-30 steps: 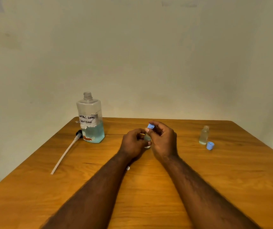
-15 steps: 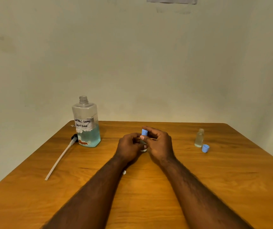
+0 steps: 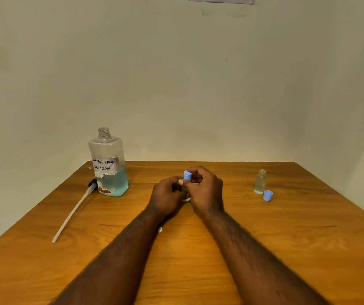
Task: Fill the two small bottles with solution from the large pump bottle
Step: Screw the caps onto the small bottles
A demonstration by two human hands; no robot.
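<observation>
We see the big bottle (image 3: 108,168) upright at the far left of the table (image 3: 286,249), its neck uncapped, blue liquid filling about its lower third, and a taped label reading "CONTACT LENS SOLUTION". The pump (image 3: 75,210) lies flat just left of the big bottle, with its black head beside the bottle's base and its white tube pointing toward us. To the right of the big bottle both hands meet. The left hand (image 3: 165,197) has its fingers curled round the held bottle (image 3: 186,198), of which only a pale sliver shows at the base. The right hand (image 3: 205,190) pinches the held cap (image 3: 187,175), blue, between thumb and fingertips directly above it. We cannot tell whether this cap sits on the neck. Well to the right of the big bottle, past the hands, the open bottle (image 3: 260,181) stands upright. It is clear and holds a little liquid, and the loose cap (image 3: 267,195) lies just beside its base.
</observation>
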